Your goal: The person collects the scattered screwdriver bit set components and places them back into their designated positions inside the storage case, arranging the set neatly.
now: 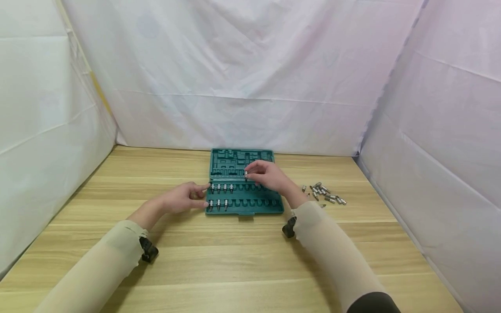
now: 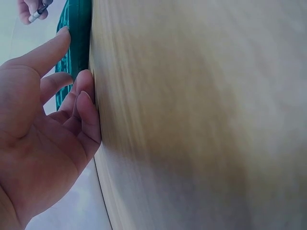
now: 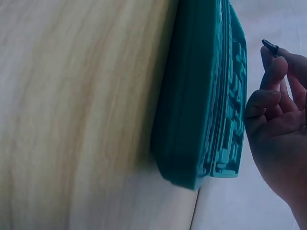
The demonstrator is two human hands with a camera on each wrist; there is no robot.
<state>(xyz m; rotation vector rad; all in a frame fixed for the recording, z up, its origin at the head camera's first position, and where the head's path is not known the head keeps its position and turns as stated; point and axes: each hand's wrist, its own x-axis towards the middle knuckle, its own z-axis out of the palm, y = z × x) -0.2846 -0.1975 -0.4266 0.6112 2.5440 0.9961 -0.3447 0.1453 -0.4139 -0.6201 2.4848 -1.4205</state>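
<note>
White cloth point(image 1: 235, 65) hangs round three sides of a wood-grained table point(image 1: 188, 269), and we read it from the left. Our left hand point(image 1: 182, 198) lies at the left edge of an open green case point(image 1: 245, 195), thumb and forefinger spread apart with their tips at that edge, the other fingers loosely bent; we cannot tell how hard they press, if at all. Just inside, four bits stand in the upper row point(image 1: 225, 188) and three in the lower row point(image 1: 218, 205), silver ends away from us and dark tips towards us. Right of the upper four, bare recesses point(image 1: 241, 188) run on along the row.

What counts is how the held bit point(image 1: 245, 175) sits against them. Pinched between the thumb and finger of our right hand point(image 1: 272, 177), it appears over the hinge, so the nearest bare recesses lie towards us from the fingertips. Its long axis runs nearly parallel to the seated bits, dark tip our way; its height above the case is unclear. Our right hand is plainly the nearer one to those recesses. Farther right, loose bits point(image 1: 318, 189) lie scattered on the wood.
</note>
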